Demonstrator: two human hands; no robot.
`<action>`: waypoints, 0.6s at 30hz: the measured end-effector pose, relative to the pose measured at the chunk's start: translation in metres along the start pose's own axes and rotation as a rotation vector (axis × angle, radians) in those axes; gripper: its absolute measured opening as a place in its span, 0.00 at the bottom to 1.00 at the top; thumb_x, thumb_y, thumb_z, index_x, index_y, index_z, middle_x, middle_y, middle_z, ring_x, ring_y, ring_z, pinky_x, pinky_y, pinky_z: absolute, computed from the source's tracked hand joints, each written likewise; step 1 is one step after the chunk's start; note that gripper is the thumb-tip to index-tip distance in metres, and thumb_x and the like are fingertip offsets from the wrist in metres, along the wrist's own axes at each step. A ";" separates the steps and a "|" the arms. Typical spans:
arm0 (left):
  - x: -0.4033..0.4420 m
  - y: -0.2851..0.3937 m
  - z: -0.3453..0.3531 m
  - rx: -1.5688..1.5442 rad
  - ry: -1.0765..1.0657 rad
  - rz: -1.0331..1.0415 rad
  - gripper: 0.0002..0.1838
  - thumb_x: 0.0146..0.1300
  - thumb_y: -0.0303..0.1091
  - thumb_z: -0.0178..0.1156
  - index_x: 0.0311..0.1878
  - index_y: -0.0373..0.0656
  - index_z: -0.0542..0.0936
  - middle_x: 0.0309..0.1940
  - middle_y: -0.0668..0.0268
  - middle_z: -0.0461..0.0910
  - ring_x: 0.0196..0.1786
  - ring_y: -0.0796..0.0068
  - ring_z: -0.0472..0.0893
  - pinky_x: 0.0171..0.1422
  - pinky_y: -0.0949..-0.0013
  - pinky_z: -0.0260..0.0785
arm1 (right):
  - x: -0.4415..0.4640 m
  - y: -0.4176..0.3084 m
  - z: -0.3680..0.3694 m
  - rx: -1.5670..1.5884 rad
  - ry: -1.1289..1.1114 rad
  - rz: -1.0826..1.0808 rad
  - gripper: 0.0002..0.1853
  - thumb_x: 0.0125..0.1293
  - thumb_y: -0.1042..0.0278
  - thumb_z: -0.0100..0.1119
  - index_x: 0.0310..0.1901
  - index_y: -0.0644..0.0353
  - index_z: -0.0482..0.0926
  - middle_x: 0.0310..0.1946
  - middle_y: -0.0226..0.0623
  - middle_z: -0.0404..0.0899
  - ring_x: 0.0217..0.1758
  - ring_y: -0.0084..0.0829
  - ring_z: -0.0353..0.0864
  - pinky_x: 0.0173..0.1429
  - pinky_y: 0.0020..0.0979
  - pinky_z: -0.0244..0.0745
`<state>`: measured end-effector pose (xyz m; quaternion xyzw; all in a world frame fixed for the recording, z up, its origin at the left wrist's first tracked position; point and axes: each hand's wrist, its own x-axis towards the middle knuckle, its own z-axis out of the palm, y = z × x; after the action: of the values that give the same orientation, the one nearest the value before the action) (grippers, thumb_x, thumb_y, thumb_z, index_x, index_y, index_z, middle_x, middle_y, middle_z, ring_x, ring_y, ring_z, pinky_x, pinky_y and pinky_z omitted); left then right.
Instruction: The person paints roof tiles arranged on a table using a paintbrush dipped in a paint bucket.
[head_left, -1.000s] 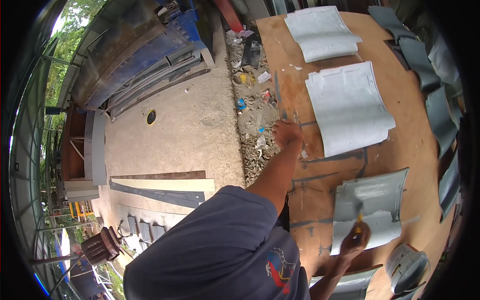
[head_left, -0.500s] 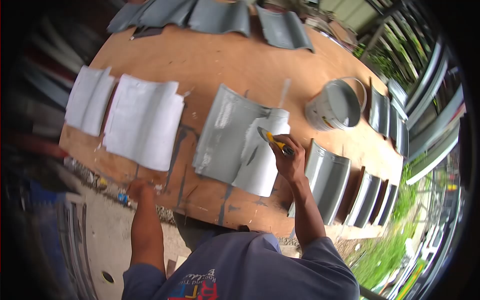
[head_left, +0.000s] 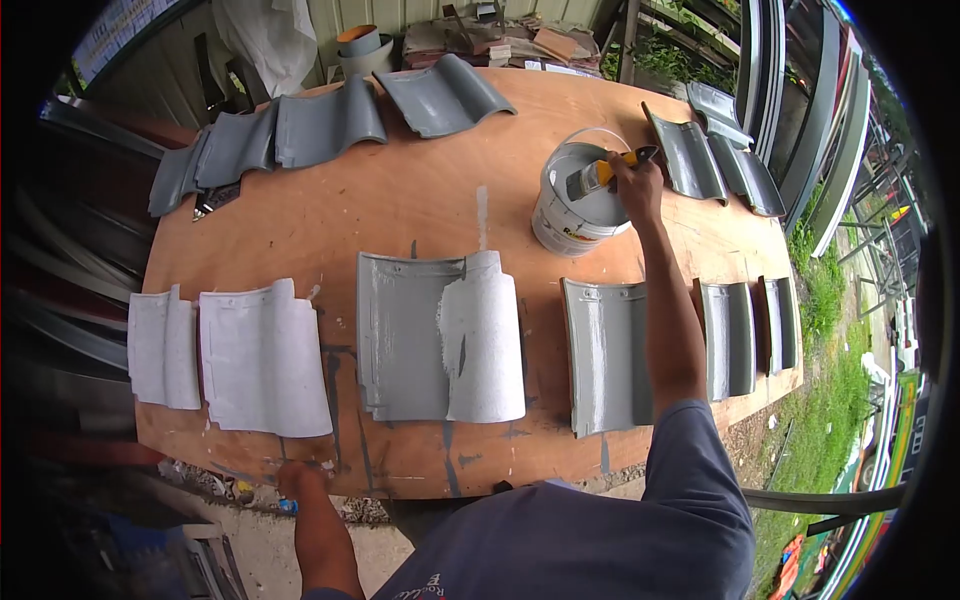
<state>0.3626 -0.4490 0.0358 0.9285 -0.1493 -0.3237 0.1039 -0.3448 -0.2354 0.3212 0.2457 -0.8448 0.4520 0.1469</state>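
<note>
My right hand [head_left: 638,187] is closed round the yellow and black handle of a paintbrush [head_left: 597,176], whose bristles are over the mouth of a white bucket [head_left: 562,228] of grey paint. Below the bucket to the left lies a roof tile [head_left: 405,335], grey on its left part and white on its right, with a dark streak on the white. My left hand [head_left: 298,480] rests at the near edge of the wooden table [head_left: 400,486]; its fingers are too unclear to read. Two white tiles [head_left: 265,360] lie to the left of the half-grey one.
Glossy grey tiles [head_left: 607,355] stand in the near row to the right. More grey tiles [head_left: 330,125] line the far left edge, and others [head_left: 688,158] lie at the far right. Beyond the table are a fence, stacked slabs and grass [head_left: 835,370].
My right hand has moved the brush from the half-grey tile to the bucket. The head view has turned, and my left hand stays near the table's near edge.
</note>
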 end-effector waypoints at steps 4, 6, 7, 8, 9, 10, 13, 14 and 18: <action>-0.017 0.005 -0.007 0.132 0.013 0.093 0.28 0.57 0.42 0.81 0.57 0.36 0.85 0.58 0.59 0.89 0.58 0.56 0.90 0.60 0.51 0.87 | -0.001 0.015 0.022 0.070 -0.128 0.068 0.24 0.70 0.50 0.72 0.37 0.71 0.87 0.25 0.40 0.86 0.28 0.27 0.85 0.34 0.34 0.78; 0.002 0.001 0.005 0.039 0.098 0.016 0.28 0.59 0.40 0.80 0.58 0.35 0.84 0.58 0.58 0.88 0.58 0.56 0.89 0.61 0.50 0.87 | -0.003 0.014 0.026 0.097 -0.193 0.058 0.23 0.71 0.52 0.73 0.38 0.70 0.87 0.26 0.38 0.86 0.27 0.25 0.84 0.32 0.32 0.77; 0.004 0.000 0.005 0.009 0.129 -0.011 0.28 0.59 0.40 0.80 0.58 0.35 0.84 0.58 0.57 0.88 0.58 0.57 0.89 0.61 0.49 0.87 | -0.005 0.012 0.024 0.201 -0.180 0.097 0.22 0.71 0.53 0.73 0.38 0.70 0.88 0.27 0.37 0.87 0.27 0.25 0.83 0.33 0.32 0.78; -0.012 0.002 -0.001 0.082 0.110 0.034 0.27 0.60 0.39 0.78 0.59 0.34 0.83 0.58 0.56 0.88 0.59 0.56 0.89 0.61 0.49 0.87 | -0.006 0.012 0.019 0.301 -0.144 0.083 0.22 0.71 0.53 0.72 0.38 0.72 0.88 0.25 0.42 0.88 0.27 0.28 0.87 0.33 0.32 0.80; -0.023 0.005 -0.003 0.156 0.090 0.075 0.27 0.61 0.37 0.77 0.59 0.34 0.82 0.59 0.54 0.88 0.59 0.55 0.89 0.61 0.49 0.87 | -0.007 0.012 0.016 0.315 -0.073 0.080 0.22 0.71 0.53 0.72 0.38 0.72 0.88 0.25 0.42 0.88 0.27 0.27 0.86 0.33 0.32 0.80; -0.026 0.009 -0.003 0.161 0.097 0.058 0.27 0.61 0.37 0.77 0.59 0.34 0.82 0.59 0.54 0.88 0.59 0.55 0.89 0.61 0.49 0.87 | -0.007 0.013 0.015 0.328 -0.006 0.076 0.22 0.71 0.54 0.72 0.39 0.72 0.89 0.25 0.41 0.88 0.27 0.27 0.86 0.34 0.32 0.80; -0.016 0.007 -0.006 -0.265 0.050 -0.198 0.27 0.60 0.36 0.77 0.59 0.34 0.82 0.59 0.53 0.87 0.60 0.54 0.89 0.61 0.50 0.87 | -0.010 0.022 0.018 0.213 -0.090 -0.024 0.21 0.71 0.54 0.72 0.39 0.71 0.89 0.27 0.39 0.88 0.28 0.28 0.86 0.35 0.32 0.79; -0.006 0.001 -0.001 0.068 0.040 0.006 0.26 0.61 0.35 0.77 0.59 0.34 0.82 0.60 0.54 0.87 0.60 0.54 0.89 0.61 0.50 0.87 | -0.017 0.013 0.014 0.265 -0.198 -0.009 0.21 0.71 0.54 0.73 0.40 0.71 0.89 0.28 0.39 0.89 0.29 0.27 0.87 0.36 0.31 0.79; -0.006 0.005 0.000 0.109 0.057 0.040 0.26 0.60 0.35 0.77 0.59 0.33 0.83 0.61 0.56 0.88 0.60 0.55 0.89 0.61 0.50 0.87 | -0.024 0.006 -0.003 0.296 -0.124 -0.001 0.21 0.73 0.53 0.74 0.49 0.67 0.88 0.33 0.34 0.87 0.34 0.22 0.83 0.43 0.28 0.76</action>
<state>0.3568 -0.4519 0.0408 0.9384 -0.1820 -0.2866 0.0639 -0.3278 -0.2233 0.3079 0.2924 -0.7762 0.5557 0.0568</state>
